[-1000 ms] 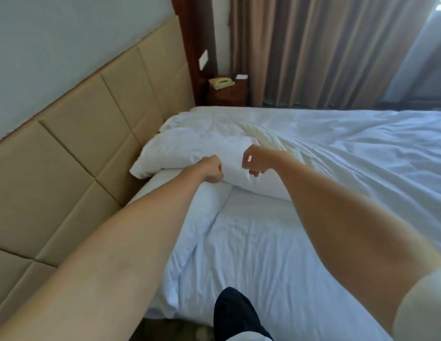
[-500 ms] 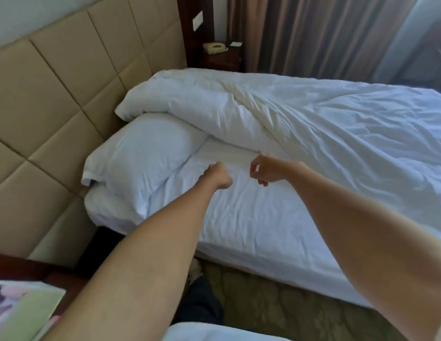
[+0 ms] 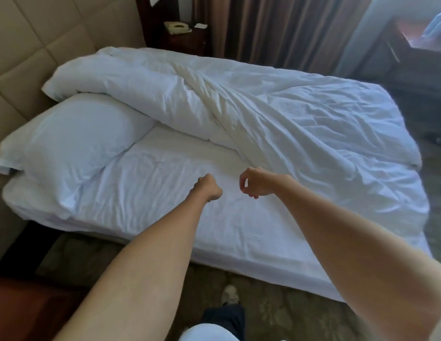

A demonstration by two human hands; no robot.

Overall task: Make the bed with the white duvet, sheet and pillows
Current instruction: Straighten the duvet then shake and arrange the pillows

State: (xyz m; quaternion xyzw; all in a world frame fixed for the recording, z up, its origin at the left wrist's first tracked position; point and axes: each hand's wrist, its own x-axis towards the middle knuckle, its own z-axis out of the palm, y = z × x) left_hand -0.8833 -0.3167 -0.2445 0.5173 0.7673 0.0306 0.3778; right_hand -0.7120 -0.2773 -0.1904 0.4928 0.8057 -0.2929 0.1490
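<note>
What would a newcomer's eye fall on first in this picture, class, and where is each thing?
First the two bare forearms reaching over the bed, left hand and right hand both curled and holding nothing above the wrinkled sheet. Next the white duvet, bunched diagonally across the far side. A pillow lies at the left by the padded headboard.

arms bare | sleeve (image 3: 439,326) pale, short | trousers (image 3: 224,316) dark | shoe (image 3: 230,292) light
</note>
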